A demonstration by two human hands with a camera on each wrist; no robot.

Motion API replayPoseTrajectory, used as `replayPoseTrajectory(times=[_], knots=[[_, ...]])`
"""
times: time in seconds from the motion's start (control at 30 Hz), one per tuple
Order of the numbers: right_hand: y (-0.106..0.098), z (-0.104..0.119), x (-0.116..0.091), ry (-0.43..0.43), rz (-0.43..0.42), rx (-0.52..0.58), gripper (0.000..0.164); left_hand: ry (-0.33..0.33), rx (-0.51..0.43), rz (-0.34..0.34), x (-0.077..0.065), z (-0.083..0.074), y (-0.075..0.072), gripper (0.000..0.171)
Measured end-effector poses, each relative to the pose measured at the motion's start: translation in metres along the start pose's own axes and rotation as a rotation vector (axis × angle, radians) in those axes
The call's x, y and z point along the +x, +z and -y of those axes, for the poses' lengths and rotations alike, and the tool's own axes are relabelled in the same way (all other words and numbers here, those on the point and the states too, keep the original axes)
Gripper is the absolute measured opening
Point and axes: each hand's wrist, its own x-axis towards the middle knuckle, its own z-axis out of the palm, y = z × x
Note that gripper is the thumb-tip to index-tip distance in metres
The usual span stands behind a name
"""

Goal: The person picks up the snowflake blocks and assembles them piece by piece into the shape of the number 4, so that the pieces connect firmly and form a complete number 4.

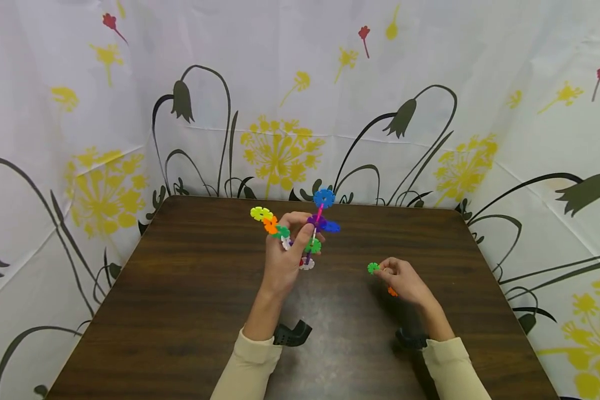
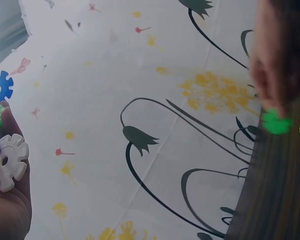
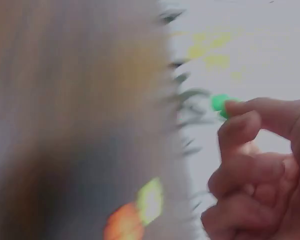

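Raised over the middle of the table, my left hand point(image 1: 279, 268) grips a branching build of notched snowflake discs point(image 1: 318, 222). Blue, purple, pink, green, white, orange and yellow pieces show in it. At the left edge of the left wrist view, a white disc point(image 2: 10, 162) of the build sits against the fingers. To the right, my right hand point(image 1: 405, 281) pinches one bright green snowflake disc point(image 1: 373, 268) between thumb and forefinger. The green disc point(image 3: 220, 105) sticks out past the fingertips in the right wrist view.
An orange disc point(image 1: 392, 291) lies on the dark wooden table point(image 1: 190, 311), partly covered by the right hand. Beside it in the right wrist view is a blurred yellow disc point(image 3: 150, 201). A flower-printed curtain point(image 1: 280, 72) hangs behind the table and along its sides.
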Motion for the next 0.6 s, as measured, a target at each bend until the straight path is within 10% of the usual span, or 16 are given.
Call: replayPoseTrajectory(times=[0.37,0.6], knots=[[0.005,0.124,-0.053,-0.622,-0.190,0.304,0.005,0.117,-0.026,0.054,-0.008,-0.009,0.010,0.007],[0.014,0.153,-0.068,-0.779,-0.222,0.398,0.005,0.116,-0.028,0.052,-0.008,-0.014,0.020,0.011]])
